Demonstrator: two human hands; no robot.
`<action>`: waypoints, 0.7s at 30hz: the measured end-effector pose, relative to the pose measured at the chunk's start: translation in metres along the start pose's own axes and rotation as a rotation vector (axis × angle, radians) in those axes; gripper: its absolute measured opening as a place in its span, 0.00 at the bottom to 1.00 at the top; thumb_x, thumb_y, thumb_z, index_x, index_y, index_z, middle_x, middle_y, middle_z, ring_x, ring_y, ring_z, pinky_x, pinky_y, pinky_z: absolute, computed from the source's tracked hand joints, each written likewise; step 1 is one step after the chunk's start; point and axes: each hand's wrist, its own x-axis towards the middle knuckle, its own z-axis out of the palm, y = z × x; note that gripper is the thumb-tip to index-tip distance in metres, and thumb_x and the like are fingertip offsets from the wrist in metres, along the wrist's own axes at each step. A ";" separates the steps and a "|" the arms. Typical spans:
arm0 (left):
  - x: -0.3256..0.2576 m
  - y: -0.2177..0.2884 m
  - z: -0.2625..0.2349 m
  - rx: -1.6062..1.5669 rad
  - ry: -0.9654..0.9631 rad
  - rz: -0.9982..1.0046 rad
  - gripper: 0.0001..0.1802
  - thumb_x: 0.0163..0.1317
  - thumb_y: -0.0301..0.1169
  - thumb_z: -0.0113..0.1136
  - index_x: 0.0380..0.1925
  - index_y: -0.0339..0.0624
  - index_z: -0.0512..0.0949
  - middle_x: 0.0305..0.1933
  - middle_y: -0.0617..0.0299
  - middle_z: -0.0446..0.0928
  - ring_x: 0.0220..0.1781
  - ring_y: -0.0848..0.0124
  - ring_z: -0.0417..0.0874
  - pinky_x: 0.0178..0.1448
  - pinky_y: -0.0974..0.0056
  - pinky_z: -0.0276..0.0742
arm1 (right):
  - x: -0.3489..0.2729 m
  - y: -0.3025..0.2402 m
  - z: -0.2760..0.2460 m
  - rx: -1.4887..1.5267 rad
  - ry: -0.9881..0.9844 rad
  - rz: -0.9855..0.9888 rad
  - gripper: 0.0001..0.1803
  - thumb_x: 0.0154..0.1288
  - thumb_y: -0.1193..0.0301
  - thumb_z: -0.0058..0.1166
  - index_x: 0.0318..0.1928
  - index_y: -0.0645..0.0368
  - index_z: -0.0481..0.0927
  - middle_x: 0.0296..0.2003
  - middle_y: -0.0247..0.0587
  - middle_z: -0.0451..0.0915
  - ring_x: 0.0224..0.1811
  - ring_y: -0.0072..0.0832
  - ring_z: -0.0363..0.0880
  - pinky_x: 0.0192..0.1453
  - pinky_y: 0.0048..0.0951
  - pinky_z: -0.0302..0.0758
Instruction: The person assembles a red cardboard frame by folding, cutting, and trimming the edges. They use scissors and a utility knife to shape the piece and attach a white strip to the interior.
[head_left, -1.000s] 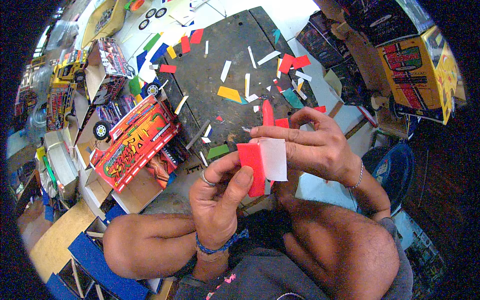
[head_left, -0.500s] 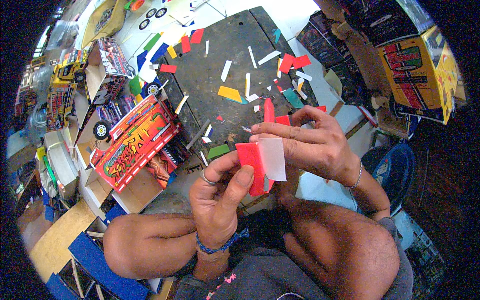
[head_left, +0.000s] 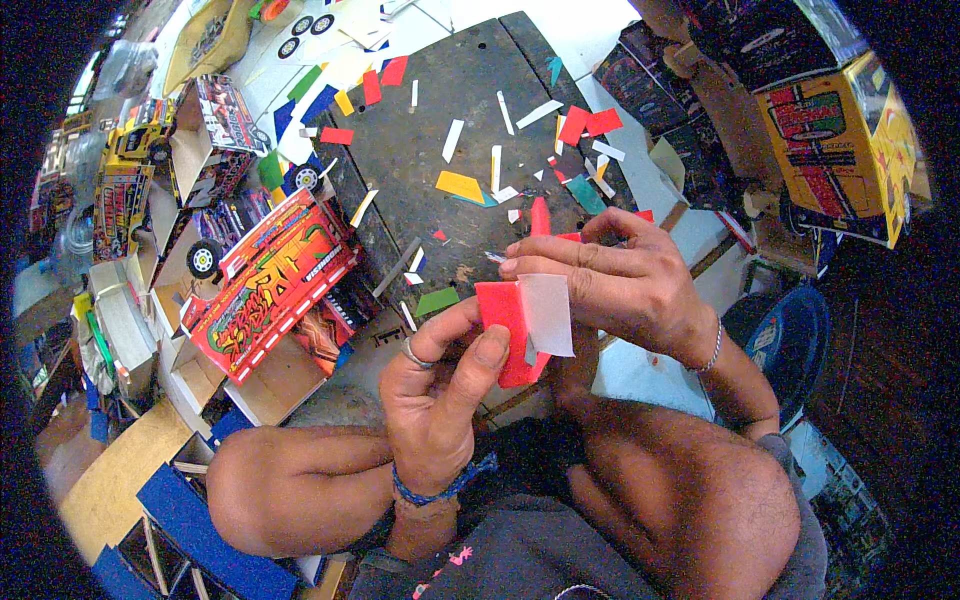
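Observation:
My left hand (head_left: 435,385) pinches a small red sheet (head_left: 507,325) between thumb and index finger. From its right side a white flap (head_left: 549,315) stands up, looking like backing paper, and more red shows below it. Just beyond the flap is my right hand (head_left: 615,275), fingers bent and pressed together. A thin silvery tip (head_left: 495,257) pokes out by its fingertips, and the thumb is hidden. A slim red object (head_left: 540,215) shows behind those fingers; whether I hold it is unclear. Both hands are above my lap, at the near edge of a dark board (head_left: 400,150).
Coloured scraps lie over the board, among them a yellow piece (head_left: 460,186). To the left is a red toy truck body (head_left: 275,285) with black wheels (head_left: 204,260). A yellow truck body (head_left: 830,150) stands at right, above a blue round tub (head_left: 790,335). Blue panels (head_left: 215,510) lie lower left.
The red sheet has tilted and shifted up slightly, its white flap with it. My right hand has dipped a little, covering more of the red behind its fingers.

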 end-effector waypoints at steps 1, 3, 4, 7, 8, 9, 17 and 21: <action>0.000 0.000 0.000 -0.019 -0.005 0.003 0.15 0.68 0.25 0.64 0.54 0.33 0.80 0.50 0.56 0.84 0.49 0.74 0.84 0.56 0.67 0.80 | 0.000 0.001 0.000 -0.001 0.005 -0.005 0.19 0.59 0.68 0.62 0.52 0.50 0.84 0.52 0.28 0.87 0.52 0.23 0.86 0.40 0.29 0.78; 0.000 0.000 0.000 -0.009 0.002 -0.010 0.15 0.68 0.25 0.64 0.54 0.32 0.80 0.50 0.57 0.84 0.49 0.74 0.84 0.55 0.67 0.80 | 0.001 0.001 0.001 0.004 0.013 -0.002 0.19 0.59 0.69 0.62 0.52 0.50 0.84 0.52 0.28 0.87 0.52 0.24 0.86 0.40 0.29 0.78; -0.001 0.000 0.000 -0.031 0.003 -0.017 0.15 0.68 0.25 0.64 0.54 0.32 0.80 0.50 0.57 0.84 0.48 0.74 0.84 0.55 0.67 0.80 | 0.001 0.000 0.001 0.009 0.017 0.006 0.19 0.59 0.69 0.62 0.52 0.50 0.84 0.52 0.28 0.87 0.52 0.24 0.86 0.40 0.29 0.78; 0.000 0.000 0.000 -0.018 0.008 -0.003 0.15 0.68 0.25 0.64 0.54 0.32 0.80 0.50 0.57 0.84 0.48 0.75 0.84 0.55 0.67 0.80 | 0.001 0.000 0.002 -0.001 0.005 0.011 0.18 0.59 0.69 0.63 0.52 0.50 0.84 0.52 0.28 0.87 0.53 0.24 0.86 0.40 0.29 0.78; 0.000 0.000 0.000 -0.003 -0.001 0.008 0.15 0.68 0.25 0.64 0.54 0.32 0.80 0.50 0.57 0.84 0.48 0.74 0.84 0.55 0.67 0.80 | 0.001 0.001 0.002 -0.007 -0.002 0.010 0.18 0.58 0.69 0.63 0.52 0.50 0.84 0.52 0.27 0.87 0.53 0.24 0.86 0.40 0.29 0.78; 0.000 0.000 -0.001 0.001 -0.007 0.012 0.15 0.68 0.25 0.64 0.54 0.32 0.80 0.50 0.57 0.84 0.48 0.74 0.84 0.56 0.67 0.80 | 0.001 0.002 0.003 0.006 0.005 0.012 0.19 0.58 0.69 0.63 0.52 0.50 0.84 0.52 0.27 0.86 0.53 0.24 0.86 0.40 0.29 0.78; 0.000 0.001 -0.002 0.000 -0.017 -0.021 0.15 0.69 0.25 0.64 0.54 0.32 0.80 0.50 0.56 0.84 0.49 0.74 0.84 0.56 0.67 0.80 | 0.000 0.006 0.006 0.013 0.029 0.009 0.22 0.55 0.71 0.65 0.53 0.49 0.84 0.52 0.26 0.86 0.52 0.24 0.86 0.41 0.30 0.78; 0.000 0.001 -0.003 -0.009 -0.009 -0.014 0.15 0.69 0.25 0.64 0.54 0.32 0.80 0.50 0.56 0.84 0.50 0.74 0.84 0.57 0.67 0.80 | 0.000 0.007 0.007 0.011 0.025 0.033 0.22 0.55 0.72 0.65 0.53 0.49 0.84 0.52 0.26 0.86 0.51 0.24 0.86 0.41 0.30 0.78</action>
